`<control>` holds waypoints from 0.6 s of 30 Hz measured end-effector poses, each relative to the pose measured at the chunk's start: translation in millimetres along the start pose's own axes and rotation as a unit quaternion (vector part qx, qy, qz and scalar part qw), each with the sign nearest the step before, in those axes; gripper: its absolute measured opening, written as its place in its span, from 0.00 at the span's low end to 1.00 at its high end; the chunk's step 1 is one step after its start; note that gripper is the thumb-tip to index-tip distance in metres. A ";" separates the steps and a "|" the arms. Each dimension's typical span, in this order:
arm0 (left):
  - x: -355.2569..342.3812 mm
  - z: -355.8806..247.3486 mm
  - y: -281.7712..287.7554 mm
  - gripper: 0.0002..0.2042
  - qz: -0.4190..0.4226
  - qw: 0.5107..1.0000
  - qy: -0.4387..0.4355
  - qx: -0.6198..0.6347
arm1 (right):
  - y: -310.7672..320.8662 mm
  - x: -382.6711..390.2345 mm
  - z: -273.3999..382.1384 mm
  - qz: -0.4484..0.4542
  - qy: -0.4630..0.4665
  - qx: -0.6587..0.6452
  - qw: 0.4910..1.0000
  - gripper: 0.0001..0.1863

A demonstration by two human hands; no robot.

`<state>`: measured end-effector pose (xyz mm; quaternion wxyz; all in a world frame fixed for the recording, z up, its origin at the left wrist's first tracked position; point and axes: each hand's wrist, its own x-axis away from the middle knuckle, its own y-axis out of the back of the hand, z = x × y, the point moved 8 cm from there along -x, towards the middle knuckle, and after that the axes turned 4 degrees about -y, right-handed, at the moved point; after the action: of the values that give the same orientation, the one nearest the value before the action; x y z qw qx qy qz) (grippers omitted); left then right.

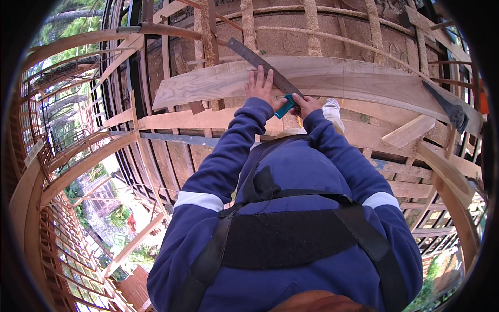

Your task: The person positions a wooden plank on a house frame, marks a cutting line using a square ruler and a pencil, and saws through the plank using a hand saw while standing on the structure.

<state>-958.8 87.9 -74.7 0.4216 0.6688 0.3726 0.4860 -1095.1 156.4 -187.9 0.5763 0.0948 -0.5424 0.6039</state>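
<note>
A try square with a dark metal blade [266, 67] and a teal handle [285, 106] lies slantwise across a long, curved wooden plank [208, 80]. My left hand [259, 87] rests on the plank beside the blade. Its fingers are stretched out and spread, and the thumb side is close to the teal handle. Bent around the handle's right end are the fingers of my right hand [306, 104], closed on the square where blade and handle meet. Whether a small tool is also in these fingers is hidden. Thin lines show on the plank's right half.
A handsaw [444, 106] with a dark handle lies across the plank's right end. Near it is a short wood offcut [409, 130]. Beyond the plank, ribs [312, 26] cross a floor strewn with sawdust. Curved timber frames [86, 169] stand at the left, with gaps between their slats.
</note>
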 end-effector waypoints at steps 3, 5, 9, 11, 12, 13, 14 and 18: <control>0.1 -0.6 1.5 0.55 0.002 1.000 0.002 -0.004 | 1.6 -0.2 -0.8 0.001 -0.007 0.010 1.000 0.17; 0.3 -1.6 2.3 0.55 0.002 1.000 0.002 -0.006 | 2.4 -0.1 0.1 0.006 -0.009 0.010 1.000 0.17; -0.3 -3.2 4.8 0.54 0.006 1.000 0.003 -0.005 | 2.1 0.0 -1.0 0.011 -0.012 -0.001 1.000 0.17; -0.3 -4.4 6.2 0.54 0.011 1.000 0.003 -0.004 | 2.7 0.6 -0.9 0.010 -0.011 0.000 1.000 0.17; -0.3 -4.2 5.8 0.53 0.017 1.000 0.005 -0.007 | 1.2 1.7 0.6 0.011 -0.010 0.003 1.000 0.17; -0.2 -3.7 5.3 0.51 0.022 1.000 0.007 -0.009 | -0.9 2.7 1.3 0.011 -0.011 0.004 1.000 0.17; -0.8 -2.9 6.0 0.51 0.022 1.000 0.008 -0.009 | -2.0 3.7 1.3 0.002 -0.013 0.007 1.000 0.17; -9.5 -8.2 12.1 0.44 0.030 0.998 0.033 -0.046 | -3.8 5.0 3.2 -0.011 -0.019 0.010 1.000 0.17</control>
<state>-968.1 76.5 -65.2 0.4247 0.6430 0.3433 0.5369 -1095.3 156.0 -180.9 0.5713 0.1182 -0.5463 0.6010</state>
